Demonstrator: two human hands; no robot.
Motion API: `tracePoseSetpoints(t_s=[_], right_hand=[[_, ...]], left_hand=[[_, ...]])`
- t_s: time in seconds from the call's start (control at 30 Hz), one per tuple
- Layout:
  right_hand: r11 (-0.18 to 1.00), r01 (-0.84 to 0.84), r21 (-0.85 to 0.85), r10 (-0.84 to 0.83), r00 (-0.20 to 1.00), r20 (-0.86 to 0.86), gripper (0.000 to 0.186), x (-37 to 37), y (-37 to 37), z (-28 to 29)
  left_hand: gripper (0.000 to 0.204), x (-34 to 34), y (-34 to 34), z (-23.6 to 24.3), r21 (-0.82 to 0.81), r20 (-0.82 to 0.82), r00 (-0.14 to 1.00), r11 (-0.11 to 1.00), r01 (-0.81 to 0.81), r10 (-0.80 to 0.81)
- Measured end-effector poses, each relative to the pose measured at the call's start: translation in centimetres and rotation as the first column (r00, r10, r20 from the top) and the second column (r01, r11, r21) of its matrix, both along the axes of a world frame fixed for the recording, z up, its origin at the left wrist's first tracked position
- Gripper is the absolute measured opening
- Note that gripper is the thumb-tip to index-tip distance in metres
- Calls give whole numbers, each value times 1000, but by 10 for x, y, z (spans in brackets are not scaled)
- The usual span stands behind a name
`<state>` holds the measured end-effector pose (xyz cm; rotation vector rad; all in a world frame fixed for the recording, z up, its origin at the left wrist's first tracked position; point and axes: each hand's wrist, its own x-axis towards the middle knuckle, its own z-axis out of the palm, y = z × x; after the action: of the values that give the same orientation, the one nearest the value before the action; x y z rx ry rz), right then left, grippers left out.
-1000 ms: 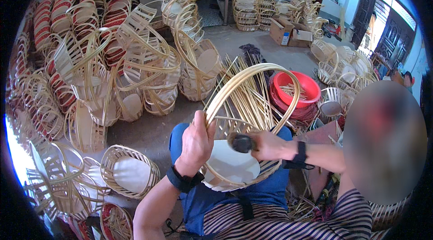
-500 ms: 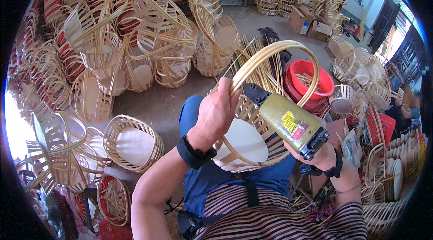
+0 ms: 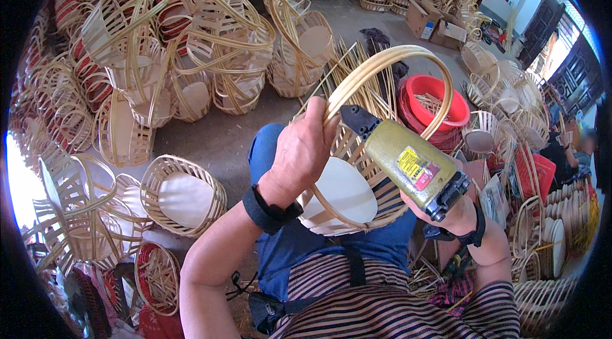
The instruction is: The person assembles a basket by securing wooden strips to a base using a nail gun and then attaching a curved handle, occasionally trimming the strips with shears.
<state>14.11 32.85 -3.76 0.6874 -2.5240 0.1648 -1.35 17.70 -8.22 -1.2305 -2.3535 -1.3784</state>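
Observation:
A woven bamboo basket [image 3: 339,194] with a pale flat bottom rests on my lap, tilted toward me. Its arched handle [image 3: 390,53], made of several bamboo strips, rises over it. My left hand [image 3: 302,151] is closed around the handle's left end, where it meets the rim. In my right hand [image 3: 451,211] is an olive-gold pneumatic stapler [image 3: 408,159] with a yellow and red label; the tool hides most of those fingers. The stapler's dark nose is against or very close to the handle beside my left fingers; contact cannot be made out.
A handleless basket [image 3: 183,195] sits on the floor to my left, near a red-rimmed basket of sticks [image 3: 157,278]. Stacked baskets [image 3: 236,78] crowd the far left. Ahead lie bamboo strips [image 3: 366,78] and a red basin [image 3: 440,100]. Cardboard boxes [image 3: 440,25] stand farther back. Another person [image 3: 577,154] is at the far right.
The view has shifted slightly, so the surroundings sit a little higher and farther left. Both hands keep their holds, with the stapler's nose still by the handle.

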Motion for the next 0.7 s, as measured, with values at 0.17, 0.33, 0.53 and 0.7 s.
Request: tracePoseSetpoints(t_s=[0.17, 0.33, 0.53, 0.7], right_hand=[[1000, 13, -8, -13, 1000, 18, 51, -2, -7, 2], [806, 185, -563, 10, 946, 324, 59, -16, -27, 7], [745, 82, -661, 57, 981, 186, 61, -17, -18, 1], [726, 302, -618, -300, 948, 111, 22, 0, 19, -25]], left_hand=[[17, -2, -3, 0, 3, 0, 1000, 1000, -8, 8], [16, -15, -14, -8, 20, -4, 1000, 1000, -9, 9], [34, -5, -42, -57, 302, 59, 998, 953, -8, -11], [52, -22, -76, -51, 254, 37, 995, 964, 77, -89]])
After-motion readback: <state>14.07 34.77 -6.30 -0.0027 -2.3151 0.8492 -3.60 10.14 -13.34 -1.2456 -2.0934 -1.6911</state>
